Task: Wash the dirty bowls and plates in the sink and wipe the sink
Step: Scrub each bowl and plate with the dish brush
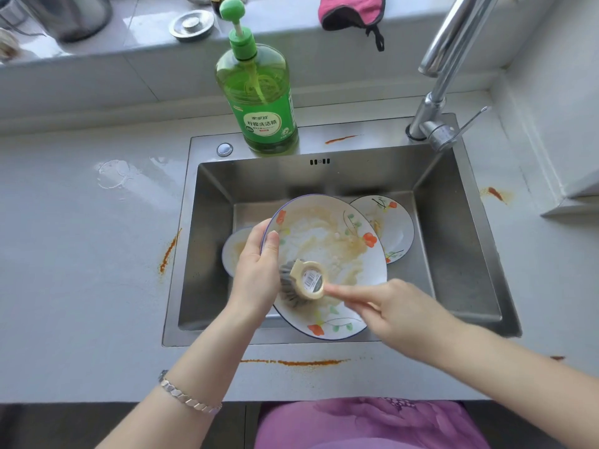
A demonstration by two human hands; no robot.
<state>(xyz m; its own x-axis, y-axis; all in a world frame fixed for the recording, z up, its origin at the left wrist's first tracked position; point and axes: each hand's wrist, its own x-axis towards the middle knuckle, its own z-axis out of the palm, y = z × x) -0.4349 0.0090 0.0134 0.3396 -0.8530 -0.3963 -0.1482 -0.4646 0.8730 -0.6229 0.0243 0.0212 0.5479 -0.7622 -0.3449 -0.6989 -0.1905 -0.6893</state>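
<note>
Above the sink [259, 179], the left hand [256, 270] grips the rim of a tilted, smeared floral plate [327, 228]. The right hand [398, 315] holds a brush [304, 281], bristles against that plate. A second plate [389, 228] and a third plate [231, 251] lie on the sink floor.

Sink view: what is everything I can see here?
Sink: one, steel, in grey counter.
Held plate: one, white floral, smeared, tilted over sink.
Other dishes: two, white, on sink floor.
Brush: one, grey bristles, against held plate.
Soap bottle: one, green, sink's back rim.
Faucet: one, chrome, back right.
Cloth: one, pink, back ledge.
Stains: several, orange, on counter.
Left hand: grips held plate's rim.
Right hand: holds brush.
</note>
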